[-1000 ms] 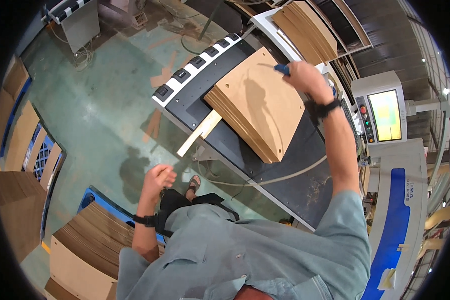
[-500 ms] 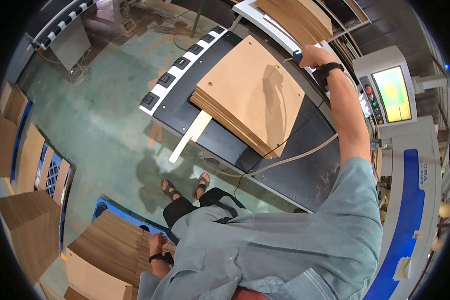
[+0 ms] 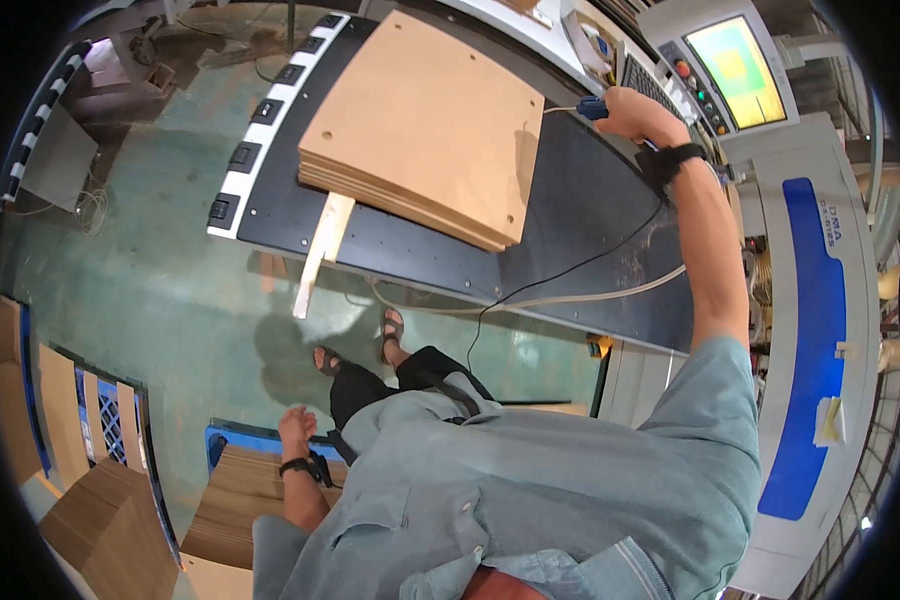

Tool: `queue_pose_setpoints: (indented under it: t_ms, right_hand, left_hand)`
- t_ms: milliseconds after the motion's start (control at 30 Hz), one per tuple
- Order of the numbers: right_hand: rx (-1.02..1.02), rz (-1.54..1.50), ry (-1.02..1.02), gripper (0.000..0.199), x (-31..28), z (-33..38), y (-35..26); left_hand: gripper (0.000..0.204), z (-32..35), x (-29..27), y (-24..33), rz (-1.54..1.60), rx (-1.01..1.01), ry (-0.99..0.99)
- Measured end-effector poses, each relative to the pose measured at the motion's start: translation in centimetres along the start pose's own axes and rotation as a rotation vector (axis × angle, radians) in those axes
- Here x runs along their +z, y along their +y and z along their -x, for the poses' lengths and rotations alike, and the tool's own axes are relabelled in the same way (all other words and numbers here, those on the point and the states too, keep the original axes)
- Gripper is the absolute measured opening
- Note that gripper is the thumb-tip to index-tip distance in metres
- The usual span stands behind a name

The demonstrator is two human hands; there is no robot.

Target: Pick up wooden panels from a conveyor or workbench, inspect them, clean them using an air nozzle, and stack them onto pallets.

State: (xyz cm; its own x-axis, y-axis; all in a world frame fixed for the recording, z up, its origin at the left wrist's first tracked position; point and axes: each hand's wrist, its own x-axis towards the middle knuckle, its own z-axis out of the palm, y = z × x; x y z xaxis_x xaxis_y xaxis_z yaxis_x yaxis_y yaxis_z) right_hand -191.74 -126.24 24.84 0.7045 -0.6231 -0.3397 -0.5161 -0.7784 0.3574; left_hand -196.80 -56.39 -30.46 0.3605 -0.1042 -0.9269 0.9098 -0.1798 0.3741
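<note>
On the black worktable lies a stack of light brown boards (image 3: pixel 430 120) with small round holes near the corners. A pale wooden strip (image 3: pixel 322 250) sticks out from its near left side, past the table edge. My right hand (image 3: pixel 642 115) reaches out beyond the stack's right side, closed around a dark blue air blow gun (image 3: pixel 592 107). Its thin nozzle points left towards the top board's edge. My left hand (image 3: pixel 297 425) hangs low on the left near the blue pallet, fingers loosely apart and holding nothing.
A machine (image 3: pixel 800 350) with a lit screen (image 3: pixel 738 72) and keyboard (image 3: pixel 650 80) stands to the right. A beige hose (image 3: pixel 570 300) and a black cable cross the black worktable (image 3: pixel 610 200). Stacked boards (image 3: pixel 235 505) sit on a blue pallet (image 3: pixel 255 433) beside me; more stacks stand further left.
My view has shifted, so the stack sits further left and higher. My right hand, still gripping the air blow gun, is now beside the stack's right edge. My left hand has swung forward.
</note>
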Motion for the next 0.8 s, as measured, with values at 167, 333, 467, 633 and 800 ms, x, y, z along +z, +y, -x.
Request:
queue_pose_setpoints:
  t_ms: [167,333,467,633,800]
  right_hand:
    - [-0.250,0.039,0.033,0.028,1.7,10.4,-2.3]
    - [-0.338,-0.003,-0.161,0.022,3.5,15.9,-4.4]
    - [-0.263,-0.036,0.109,0.029,5.4,10.1,-1.3]
    - [-0.053,-0.215,0.441,0.038,7.8,-0.7,9.5]
    - [-0.458,-0.653,0.190,0.030,6.8,7.7,-12.1]
  left_hand:
    - [0.019,-1.2,-1.7,2.8,-0.112,0.083,-0.101]
    - [0.021,0.9,-2.4,1.4,-0.107,0.059,-0.031]
    - [0.022,4.5,-0.9,-1.4,-0.140,-0.049,0.105]
    - [0.015,8.4,1.6,-1.6,-0.160,0.221,0.033]
    - [0.019,13.2,-3.8,-5.6,-0.024,0.207,0.238]
